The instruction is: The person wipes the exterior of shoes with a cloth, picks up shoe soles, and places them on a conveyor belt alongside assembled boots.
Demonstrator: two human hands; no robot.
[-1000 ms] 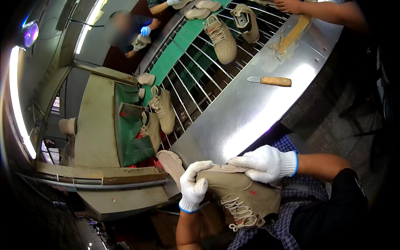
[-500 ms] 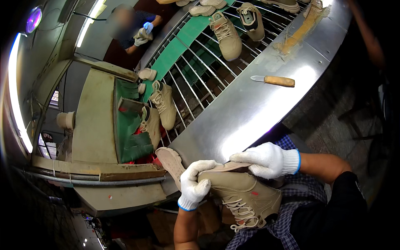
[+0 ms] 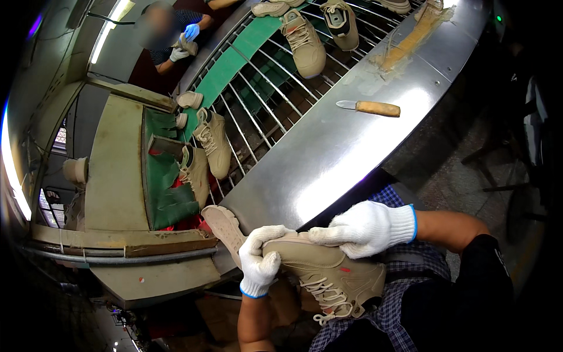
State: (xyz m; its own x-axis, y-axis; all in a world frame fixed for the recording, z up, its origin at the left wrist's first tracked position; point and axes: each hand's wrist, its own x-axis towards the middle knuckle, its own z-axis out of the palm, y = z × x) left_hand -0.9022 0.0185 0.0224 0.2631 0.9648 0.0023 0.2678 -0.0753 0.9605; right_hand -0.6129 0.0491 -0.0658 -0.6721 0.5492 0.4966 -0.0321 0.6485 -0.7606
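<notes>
A tan lace-up shoe (image 3: 346, 274) lies on its side in front of me, toe to the left, underside toward the bench. My left hand (image 3: 261, 258), in a white knit glove, is closed around its toe. My right hand (image 3: 372, 230), gloved alike, grips the bottom edge at mid-shoe, thumb and fingers pointing left. A thin strip of pale sole shows between the hands. A pale rubber sole (image 3: 221, 226) sticks out beyond my left hand at the bench edge; whether it joins this shoe is hidden. The shoe's collar rests near my checked apron.
A wooden-handled knife (image 3: 378, 109) lies on the metal bench (image 3: 334, 158). Tan shoes (image 3: 303, 47) stand on the roller rack (image 3: 252, 117) behind it, beside a green strip (image 3: 226, 79). A machine housing (image 3: 117, 170) stands left. A co-worker's gloved hands (image 3: 186, 42) hold a shoe piece at far left.
My right hand has slid left along the shoe's bottom edge, closer to my left hand, covering more of the sole strip. The whole view has shifted slightly, moving the scene left.
</notes>
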